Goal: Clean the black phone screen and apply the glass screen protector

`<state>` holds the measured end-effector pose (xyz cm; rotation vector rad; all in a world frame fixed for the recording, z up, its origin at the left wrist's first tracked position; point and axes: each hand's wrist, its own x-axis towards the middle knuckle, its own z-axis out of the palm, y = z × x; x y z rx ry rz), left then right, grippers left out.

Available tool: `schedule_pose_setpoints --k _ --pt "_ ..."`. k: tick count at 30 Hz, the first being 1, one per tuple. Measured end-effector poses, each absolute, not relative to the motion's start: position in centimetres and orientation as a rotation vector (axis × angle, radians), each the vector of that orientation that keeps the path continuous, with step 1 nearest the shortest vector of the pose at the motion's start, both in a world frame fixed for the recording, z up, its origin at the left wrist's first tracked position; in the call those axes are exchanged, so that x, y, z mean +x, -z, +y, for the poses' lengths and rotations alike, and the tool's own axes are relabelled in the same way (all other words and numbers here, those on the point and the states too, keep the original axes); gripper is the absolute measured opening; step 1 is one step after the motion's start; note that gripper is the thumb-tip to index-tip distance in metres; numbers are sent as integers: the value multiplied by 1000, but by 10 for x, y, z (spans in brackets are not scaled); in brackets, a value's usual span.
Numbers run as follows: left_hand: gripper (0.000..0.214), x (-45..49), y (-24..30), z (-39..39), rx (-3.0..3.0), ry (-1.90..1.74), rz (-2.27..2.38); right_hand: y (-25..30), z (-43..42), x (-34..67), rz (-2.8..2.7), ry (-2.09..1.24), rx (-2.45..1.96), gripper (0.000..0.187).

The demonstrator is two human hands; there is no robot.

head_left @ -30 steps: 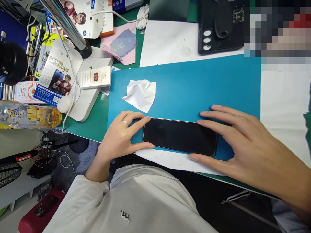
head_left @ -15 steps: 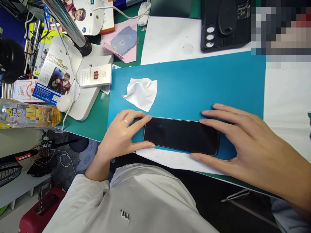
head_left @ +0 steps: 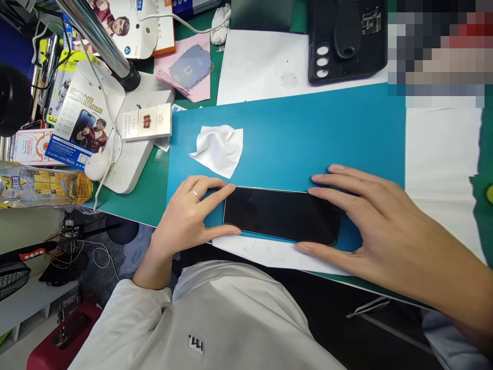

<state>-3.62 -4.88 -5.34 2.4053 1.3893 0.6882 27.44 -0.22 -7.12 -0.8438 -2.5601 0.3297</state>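
We had one phone (head_left: 275, 213) lying on one blue mat (head_left: 308, 136). Our left hand (head_left: 183, 216), half open, touched its left corners; our right hand (head_left: 385, 228), spread wider, touched both long edges. Its long axis went left to right, the right end slightly nearer us. One white cloth (head_left: 221, 149) lay beyond.

Phone (head_left: 281, 214) is shown in plain black, mat (head_left: 308, 139) in solid blue — cloth (head_left: 221, 149) in plain white, table (head_left: 150, 174) in green; small box (head_left: 133, 124) printed red on white.
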Motion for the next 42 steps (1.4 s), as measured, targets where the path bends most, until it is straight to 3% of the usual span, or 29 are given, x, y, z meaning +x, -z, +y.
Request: schedule_pose_setpoints --k 10,18,23,29,42 --pt "78 -39 50 -48 2382 -602 1368 71 0 275 -2553 -341 -846 73" --pt "76 -38 47 -45 2374 -631 1362 71 -1 277 -2555 -406 -899 71" --pt "87 -38 45 -44 2333 -667 1330 70 0 276 -2552 -362 -852 70" --pt "55 -36 46 -46 2352 -648 1369 70 1 276 -2543 -344 -850 69" --pt "52 -35 48 -45 2395 -644 1381 70 0 275 -2542 -331 -836 65"
